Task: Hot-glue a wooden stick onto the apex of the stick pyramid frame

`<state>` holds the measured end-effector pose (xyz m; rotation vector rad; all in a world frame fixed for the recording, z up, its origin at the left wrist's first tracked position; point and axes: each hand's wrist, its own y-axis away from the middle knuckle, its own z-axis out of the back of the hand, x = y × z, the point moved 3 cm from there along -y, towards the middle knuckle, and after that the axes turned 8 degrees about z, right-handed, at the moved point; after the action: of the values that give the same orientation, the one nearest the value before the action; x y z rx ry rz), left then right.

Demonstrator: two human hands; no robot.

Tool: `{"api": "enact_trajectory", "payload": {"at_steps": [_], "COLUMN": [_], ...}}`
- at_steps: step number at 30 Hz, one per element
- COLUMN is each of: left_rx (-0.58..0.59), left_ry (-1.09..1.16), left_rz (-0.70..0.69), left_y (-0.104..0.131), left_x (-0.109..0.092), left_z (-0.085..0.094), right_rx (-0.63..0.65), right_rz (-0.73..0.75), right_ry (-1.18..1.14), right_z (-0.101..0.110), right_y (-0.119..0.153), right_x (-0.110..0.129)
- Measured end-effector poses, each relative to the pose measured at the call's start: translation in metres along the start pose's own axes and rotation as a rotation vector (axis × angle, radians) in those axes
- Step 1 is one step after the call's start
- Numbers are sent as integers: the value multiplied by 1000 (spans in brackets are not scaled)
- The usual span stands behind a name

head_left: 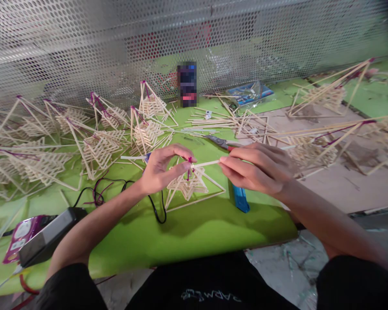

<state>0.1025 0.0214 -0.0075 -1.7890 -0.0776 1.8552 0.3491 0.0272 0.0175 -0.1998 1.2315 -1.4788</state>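
A small pyramid frame of thin wooden sticks (195, 199) stands in front of me, with a star-shaped stack of sticks and purple string inside. Its tip is between the thumb and fingers of my left hand (164, 168). My right hand (257, 165) pinches a thin pale stick (207, 163), whose far end touches the tip by my left thumb. Whether that stick is wood or glue cannot be made out. Pliers (217, 141) with a red handle lie just behind my right hand. Partly under that hand is a blue cutter-like tool (241, 201).
Several similar stick pyramids (100, 148) crowd the left, and more (323, 97) stand at right. Loose sticks (210, 120) lie behind my hands. A phone (187, 84) leans on the perforated metal screen (116, 51). Black cord (160, 215) and a power bank-like block (48, 237) lie left.
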Motion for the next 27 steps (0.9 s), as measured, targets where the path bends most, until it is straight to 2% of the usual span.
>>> {"api": "enact_trajectory", "payload": {"at_steps": [5, 16, 27], "left_rx": [-83, -150, -148], "left_ry": [10, -28, -31], "left_rz": [-38, -30, -79], "left_y": [1, 8, 8], "left_x": [0, 3, 3], "left_z": [-3, 0, 1], "right_rx": [5, -6, 5], "right_rz": [-11, -41, -43], "right_ry": [-3, 8, 13], "right_z": [-1, -6, -5], "right_y": [-4, -1, -1], "right_x": [2, 4, 3]}}
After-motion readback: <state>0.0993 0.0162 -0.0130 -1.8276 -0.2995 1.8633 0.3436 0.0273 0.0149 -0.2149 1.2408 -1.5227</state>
